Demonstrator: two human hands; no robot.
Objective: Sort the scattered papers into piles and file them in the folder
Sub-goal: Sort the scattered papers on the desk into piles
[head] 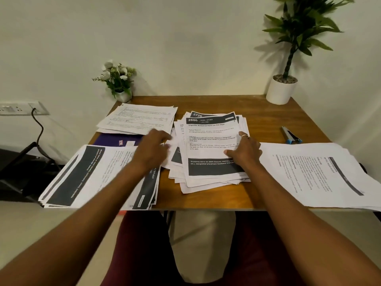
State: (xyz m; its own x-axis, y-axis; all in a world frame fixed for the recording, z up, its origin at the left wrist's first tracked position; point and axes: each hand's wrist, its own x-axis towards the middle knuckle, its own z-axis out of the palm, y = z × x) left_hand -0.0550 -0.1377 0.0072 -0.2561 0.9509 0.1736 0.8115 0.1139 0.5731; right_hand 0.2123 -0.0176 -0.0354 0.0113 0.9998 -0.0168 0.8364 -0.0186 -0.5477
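Note:
A loose middle stack of printed papers (208, 145) lies on the wooden desk (268, 118). My right hand (244, 150) rests on its right side, fingers and thumb spread flat on the top sheet. My left hand (153, 148) hovers blurred over the stack's left edge, fingers relaxed, holding nothing that I can make out. Another paper pile (92, 176) lies at the front left, one (317, 174) at the right, and one (140, 118) at the back left. A purple folder (115, 140) shows partly beneath the left piles.
A stapler (290, 135) lies at the right behind the right pile. A small flower pot (118, 81) stands at the back left corner, a large potted plant (282, 89) at the back right. Left and right piles overhang the desk's edges. A wall socket with cable (31, 109) is at the left.

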